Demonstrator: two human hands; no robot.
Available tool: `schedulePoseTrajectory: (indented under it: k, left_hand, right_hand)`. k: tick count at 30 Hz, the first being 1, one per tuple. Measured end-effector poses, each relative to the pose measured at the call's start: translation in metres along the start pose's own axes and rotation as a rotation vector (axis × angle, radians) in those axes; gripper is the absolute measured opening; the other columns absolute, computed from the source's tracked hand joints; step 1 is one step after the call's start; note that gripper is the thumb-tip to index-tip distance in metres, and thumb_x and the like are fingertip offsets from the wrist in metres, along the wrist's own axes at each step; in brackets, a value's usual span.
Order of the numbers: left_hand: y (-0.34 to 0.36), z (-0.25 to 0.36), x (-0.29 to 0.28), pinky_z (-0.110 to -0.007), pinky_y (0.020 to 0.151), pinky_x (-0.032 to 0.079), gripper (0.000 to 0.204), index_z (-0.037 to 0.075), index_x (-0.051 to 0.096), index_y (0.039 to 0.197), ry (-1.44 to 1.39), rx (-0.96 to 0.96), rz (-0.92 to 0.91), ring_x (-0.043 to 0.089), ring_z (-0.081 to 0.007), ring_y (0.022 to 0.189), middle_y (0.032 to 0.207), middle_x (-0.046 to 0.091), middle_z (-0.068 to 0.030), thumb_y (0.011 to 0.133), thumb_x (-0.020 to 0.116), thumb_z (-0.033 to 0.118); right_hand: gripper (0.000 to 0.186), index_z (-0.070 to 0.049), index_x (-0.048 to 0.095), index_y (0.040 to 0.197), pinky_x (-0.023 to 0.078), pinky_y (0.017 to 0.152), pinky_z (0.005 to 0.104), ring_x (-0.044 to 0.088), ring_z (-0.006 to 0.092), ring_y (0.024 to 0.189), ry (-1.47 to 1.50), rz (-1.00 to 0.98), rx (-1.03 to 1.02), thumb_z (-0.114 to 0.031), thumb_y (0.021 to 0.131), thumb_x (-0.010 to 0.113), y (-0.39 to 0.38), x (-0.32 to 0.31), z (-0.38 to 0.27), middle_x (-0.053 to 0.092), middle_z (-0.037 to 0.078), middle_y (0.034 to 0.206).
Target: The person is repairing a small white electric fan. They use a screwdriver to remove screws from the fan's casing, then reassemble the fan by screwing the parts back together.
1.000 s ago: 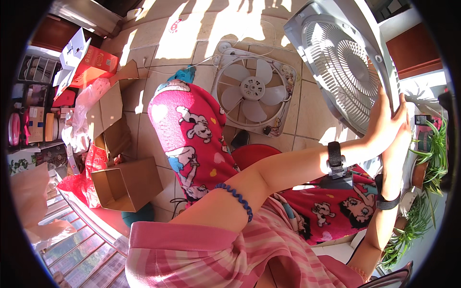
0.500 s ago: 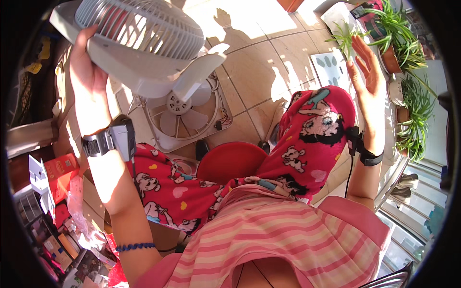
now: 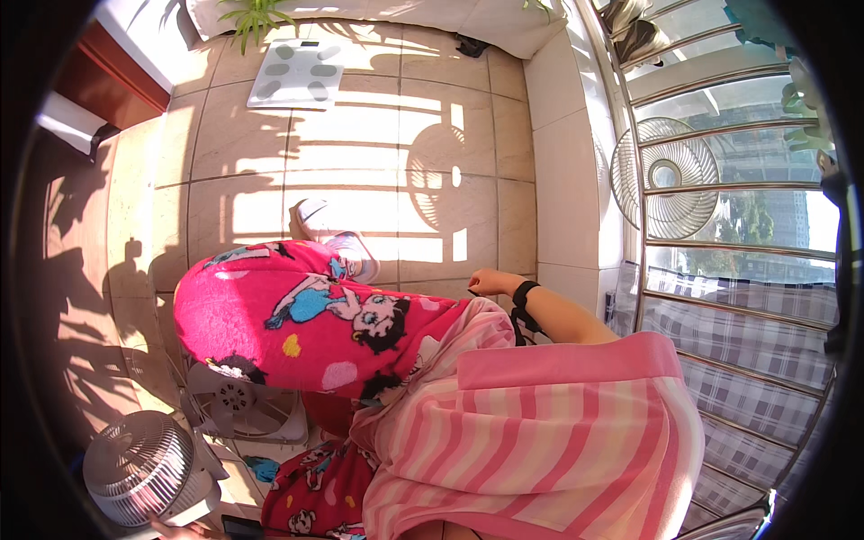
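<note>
My left hand (image 3: 183,530) shows only as a sliver at the bottom edge, gripping the base of a white round fan (image 3: 144,468) with a domed grille, held low at the bottom left. My right hand (image 3: 490,282), a black strap on its wrist, hovers beside my knee with its fingers curled and nothing in it. My legs in pink cartoon-print trousers (image 3: 297,324) fill the middle. A white square fan (image 3: 238,407) lies flat on the tiled floor under my knee, right next to the round fan.
A loose round fan grille (image 3: 666,175) leans against the metal railing at the right. A white bathroom scale (image 3: 297,72) lies on the tiles at the far end, near potted plants (image 3: 256,13). My white slipper (image 3: 340,241) rests on the floor. A low white wall (image 3: 562,180) runs below the railing.
My view has swung round toward the railing. The round fan went from raised at the upper left down to the bottom left. My right hand dropped from open and raised to curled beside my knee.
</note>
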State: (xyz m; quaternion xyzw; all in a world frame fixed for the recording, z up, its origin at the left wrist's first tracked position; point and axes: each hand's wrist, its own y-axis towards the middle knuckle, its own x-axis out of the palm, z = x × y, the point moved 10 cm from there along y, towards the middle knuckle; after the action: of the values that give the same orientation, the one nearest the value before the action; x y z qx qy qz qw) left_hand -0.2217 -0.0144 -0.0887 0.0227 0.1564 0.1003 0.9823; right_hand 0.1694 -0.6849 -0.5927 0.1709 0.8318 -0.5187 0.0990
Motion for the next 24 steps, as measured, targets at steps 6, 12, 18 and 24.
schedulePoseTrajectory:
  k: [6, 12, 18, 24]
  left_hand:
    - [0.007, -0.010, 0.010, -0.027, 0.046, 0.031, 0.067, -0.001, 0.050, 0.123, 0.223, 0.000, 0.060, 0.055, -0.0162, 0.063, 0.101, 0.060, -0.0117, 0.079, 0.068, 0.047]
    - [0.071, -0.060, -0.042, -0.025, 0.034, 0.029, 0.044, 0.001, 0.059, 0.113, 0.062, 0.075, 0.055, 0.048, -0.0125, 0.044, 0.075, 0.060, -0.0052, 0.088, 0.060, 0.037]
    - [0.091, -0.071, -0.108, -0.030, 0.068, 0.050, 0.039, -0.007, 0.059, 0.114, -0.162, 0.228, 0.208, 0.061, -0.0165, 0.083, 0.096, 0.064, -0.0104, 0.089, 0.060, 0.023]
    - [0.082, -0.070, -0.148, -0.030, 0.058, 0.050, 0.028, -0.009, 0.065, 0.098, -0.228, 0.227, 0.271, 0.063, -0.0203, 0.067, 0.084, 0.065, -0.0141, 0.085, 0.058, 0.015]
  right_hand:
    - [0.038, 0.001, 0.069, 0.104, 0.053, 0.072, 0.0368, 0.069, 0.0266, 0.078, 0.206, 0.114, 0.105, -0.027, 0.080, 0.059, -0.037, 0.028, 0.050, 0.072, 0.018, 0.092]
    - [0.043, 0.004, 0.065, 0.113, 0.052, 0.077, 0.0325, 0.067, 0.0207, 0.088, 0.224, -0.005, 0.102, -0.028, 0.085, 0.066, -0.036, -0.002, 0.004, 0.070, 0.015, 0.101]
    - [0.034, -0.002, 0.054, 0.127, 0.051, 0.078, 0.0279, 0.064, 0.0156, 0.097, 0.502, 0.383, -0.114, -0.018, 0.096, 0.054, -0.010, -0.195, -0.134, 0.064, 0.008, 0.112]
    - [0.035, 0.002, 0.052, 0.131, 0.047, 0.098, 0.0346, 0.060, 0.0188, 0.109, 0.321, 0.459, -0.762, -0.016, 0.100, 0.049, -0.095, -0.337, -0.457, 0.062, 0.012, 0.119]
